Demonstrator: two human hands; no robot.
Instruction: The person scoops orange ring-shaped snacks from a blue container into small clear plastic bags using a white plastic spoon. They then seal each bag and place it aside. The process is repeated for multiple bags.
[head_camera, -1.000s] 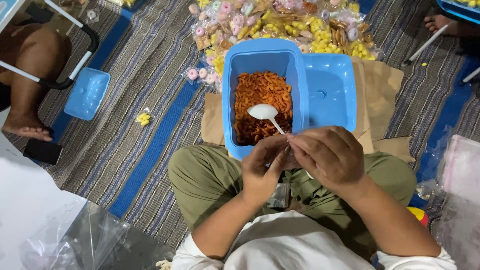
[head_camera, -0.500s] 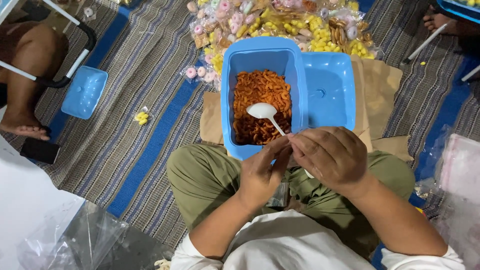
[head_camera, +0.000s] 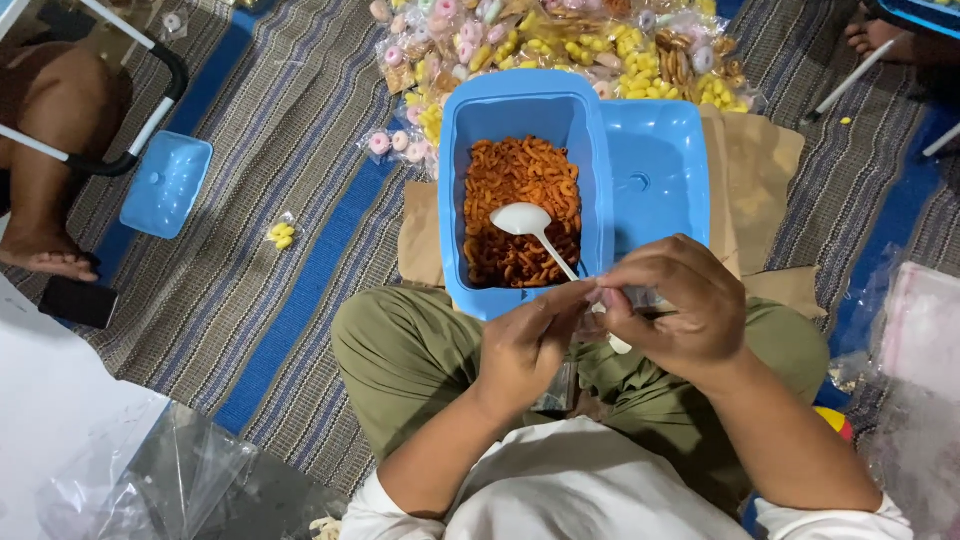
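I sit cross-legged on a striped mat. My left hand (head_camera: 535, 342) and my right hand (head_camera: 672, 305) meet over my lap, pinching a small clear plastic bag (head_camera: 628, 297) between the fingertips. A white plastic spoon (head_camera: 531, 225) rests in the blue rectangular tub (head_camera: 455, 190), its bowl on the orange curled snacks (head_camera: 520, 175) and its handle pointing toward my hands. The tub's blue lid (head_camera: 655, 175) lies beside it on the right, on brown paper (head_camera: 755, 165).
Several small packed bags of yellow and pink snacks (head_camera: 560, 40) are heaped beyond the tub. Another blue lid (head_camera: 165, 185) and a dark phone (head_camera: 78, 301) lie at left near another person's bare foot (head_camera: 50, 262). Clear plastic bags (head_camera: 150, 485) lie at lower left.
My hands have stayed together over my lap, fingers shifting slightly on the bag. The spoon still rests in the tub.
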